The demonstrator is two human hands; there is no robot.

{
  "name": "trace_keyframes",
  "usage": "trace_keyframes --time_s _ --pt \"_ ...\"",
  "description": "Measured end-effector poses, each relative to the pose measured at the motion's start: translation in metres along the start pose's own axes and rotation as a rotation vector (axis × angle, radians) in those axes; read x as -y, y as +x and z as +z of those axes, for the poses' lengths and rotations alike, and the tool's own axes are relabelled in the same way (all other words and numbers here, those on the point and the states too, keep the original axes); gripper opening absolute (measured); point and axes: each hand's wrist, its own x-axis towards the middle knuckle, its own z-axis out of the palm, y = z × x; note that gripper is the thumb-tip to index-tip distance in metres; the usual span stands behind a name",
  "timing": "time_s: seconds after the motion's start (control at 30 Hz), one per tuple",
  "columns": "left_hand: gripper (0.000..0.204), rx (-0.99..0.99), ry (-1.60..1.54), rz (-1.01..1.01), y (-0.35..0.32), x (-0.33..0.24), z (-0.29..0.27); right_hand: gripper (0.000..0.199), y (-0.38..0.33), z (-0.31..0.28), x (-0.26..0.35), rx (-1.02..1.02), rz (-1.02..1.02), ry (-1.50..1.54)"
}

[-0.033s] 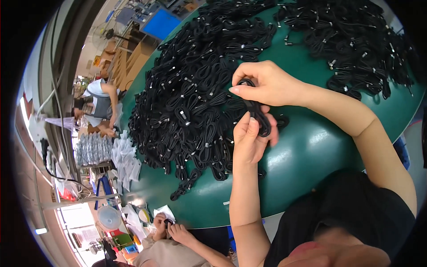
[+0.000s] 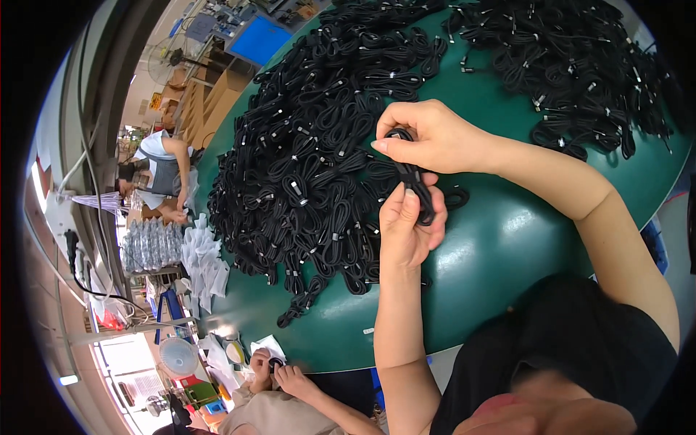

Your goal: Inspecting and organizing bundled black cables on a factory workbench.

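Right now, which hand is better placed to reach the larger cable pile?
Probably the right hand: its fingertips hold the upper end of the black cable bundle and point toward the larger pile. The left hand holds the lower end, its fingers curled on the side away from it.

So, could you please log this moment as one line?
left hand: holding black cable bundle | right hand: holding its upper end | green table: cable heaps
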Motion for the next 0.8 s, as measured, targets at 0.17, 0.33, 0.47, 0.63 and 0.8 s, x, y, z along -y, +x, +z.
trace_keyframes --time_s 0.17,0.33,0.47,0.63,0.8 --pt "0.044 -0.047 -0.119 -0.036 0.004 0.011 0.009 0.023 -0.006 0.001 -0.009 -0.017 0.213 0.198" --pt "0.028 -0.151 0.223 -0.160 -0.001 0.013 0.012 0.033 -0.007 0.010 -0.017 0.053 -0.016 -0.038" --pt "0.041 -0.081 -0.052 0.010 0.001 0.004 0.006 0.035 0.007 0.000 -0.011 0.023 -0.024 -0.075" --pt "0.063 -0.114 -0.577 0.461 -0.015 -0.059 -0.008 0.041 0.054 -0.057 -0.043 -0.136 0.052 -0.789" --pt "0.035 -0.099 -0.032 0.278 -0.007 -0.037 0.063 0.033 0.066 -0.154 -0.132 0.090 0.288 -1.623"
